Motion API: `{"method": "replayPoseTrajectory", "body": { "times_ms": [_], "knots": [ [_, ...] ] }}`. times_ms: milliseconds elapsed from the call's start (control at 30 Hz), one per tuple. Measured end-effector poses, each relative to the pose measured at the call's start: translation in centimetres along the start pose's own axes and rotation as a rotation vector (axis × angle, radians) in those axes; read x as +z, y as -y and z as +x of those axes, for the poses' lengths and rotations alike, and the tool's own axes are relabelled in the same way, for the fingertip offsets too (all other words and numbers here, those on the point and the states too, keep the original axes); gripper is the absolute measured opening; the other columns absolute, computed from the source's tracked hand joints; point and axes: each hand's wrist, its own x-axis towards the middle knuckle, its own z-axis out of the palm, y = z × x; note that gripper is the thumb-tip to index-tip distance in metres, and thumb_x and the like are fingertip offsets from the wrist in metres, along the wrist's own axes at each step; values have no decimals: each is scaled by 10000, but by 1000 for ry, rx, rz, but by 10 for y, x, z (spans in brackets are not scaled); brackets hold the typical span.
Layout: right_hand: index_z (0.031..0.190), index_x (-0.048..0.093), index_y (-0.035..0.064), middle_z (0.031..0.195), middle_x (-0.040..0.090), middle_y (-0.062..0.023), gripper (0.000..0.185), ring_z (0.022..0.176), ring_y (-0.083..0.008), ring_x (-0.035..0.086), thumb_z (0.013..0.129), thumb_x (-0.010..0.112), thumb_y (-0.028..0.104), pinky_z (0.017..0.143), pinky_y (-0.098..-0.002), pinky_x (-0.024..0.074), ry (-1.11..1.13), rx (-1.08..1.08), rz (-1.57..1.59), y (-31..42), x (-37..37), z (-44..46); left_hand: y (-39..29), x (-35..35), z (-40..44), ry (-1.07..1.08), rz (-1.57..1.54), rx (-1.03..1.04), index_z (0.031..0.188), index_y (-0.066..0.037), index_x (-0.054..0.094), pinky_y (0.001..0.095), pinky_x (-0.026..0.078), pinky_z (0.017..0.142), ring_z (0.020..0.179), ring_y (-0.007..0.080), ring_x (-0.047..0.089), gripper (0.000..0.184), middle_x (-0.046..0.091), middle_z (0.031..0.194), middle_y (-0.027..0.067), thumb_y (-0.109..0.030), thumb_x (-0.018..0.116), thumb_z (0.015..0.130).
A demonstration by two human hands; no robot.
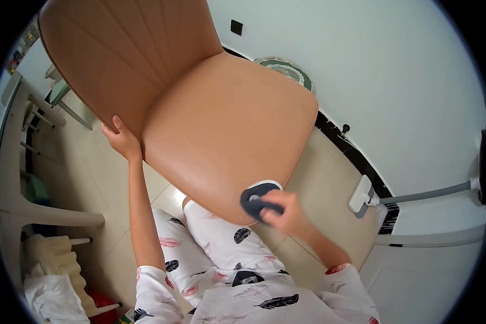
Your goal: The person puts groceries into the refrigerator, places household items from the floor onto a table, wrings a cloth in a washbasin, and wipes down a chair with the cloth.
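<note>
A brown leather-look chair [227,124] fills the middle of the view, its ribbed backrest leaning up to the left. My left hand [123,141] grips the chair's side edge where backrest and seat meet, thumb on the front and the other fingers partly hidden behind. At the seat's front right corner, my right hand [286,213] is closed around the handle of a dark grey hand scrubber [256,200] with a white rim. The scrubber's underside lies against the seat and cannot be seen. Motion slightly blurs the right hand.
A white wall [372,81] with a black skirting runs along the right. A flat mop [362,197] with a grey pole rests there. Behind the chair sits a round green-and-white item [289,70]. Stool legs and a white cloth [54,297] are at the left.
</note>
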Motion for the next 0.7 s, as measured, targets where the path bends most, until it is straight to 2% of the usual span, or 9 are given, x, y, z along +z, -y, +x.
{"method": "replayPoseTrajectory", "body": {
  "times_ms": [33,100,133,233,300,367,467,567,700],
  "knots": [
    [714,597,12,666,571,-27,129,632,-116,526,657,593,127,543,-280,410,66,269,302,2,-14,12,0,0,0,-2,5,6,1208,33,340,341,398,849,1031,283,495,659,500,1127,171,-505,412,835],
    [708,596,-7,687,580,-11,152,648,-68,507,715,562,140,570,-246,412,7,244,321,-29,-50,49,0,1,-1,-23,-1,33,1201,37,343,345,399,848,1035,284,491,657,487,1139,175,-506,409,837],
    [681,596,-8,637,570,-5,173,602,-73,499,722,542,152,574,-238,417,-217,150,289,-11,-60,71,1,0,-1,-24,1,38,1201,37,343,345,399,848,1035,284,491,657,487,1139,175,-506,409,837],
    [818,599,7,667,612,-89,261,542,-225,529,724,518,236,571,-291,438,-343,-97,-394,-15,-103,166,2,2,1,-18,6,34,1196,36,347,347,395,855,1042,282,486,653,478,1149,171,-505,412,836],
    [899,623,69,768,619,-109,301,696,-275,565,714,520,282,655,-361,442,-338,-141,-458,-19,-112,223,1,1,1,3,-8,34,1203,34,339,344,383,873,1061,281,473,661,470,1161,170,-508,416,833],
    [966,620,117,907,600,-98,329,920,-277,529,717,512,302,794,-465,381,-319,-231,-875,-56,-119,280,-1,3,0,-9,-19,44,1206,33,337,343,376,880,1069,281,467,659,467,1166,169,-505,415,834],
    [992,620,185,977,560,-93,326,970,-304,474,714,510,314,832,-487,332,-258,-178,-1093,-144,-84,301,0,2,-2,-13,-30,35,1210,33,332,342,367,891,1080,283,457,658,462,1174,169,-502,414,836],
    [995,620,193,980,556,-113,338,976,-292,476,702,519,328,794,-489,354,-452,-122,-1052,-145,-65,296,1,5,4,-26,-21,47,1213,34,330,345,365,893,1083,285,454,659,459,1179,170,-502,413,836],
    [976,628,161,911,588,-139,351,862,-292,527,682,536,329,764,-446,383,-342,-217,-1020,-139,-79,292,-2,2,1,-13,-11,48,1216,31,325,348,367,892,1082,288,456,667,460,1178,170,-509,409,834]
  ]
}}
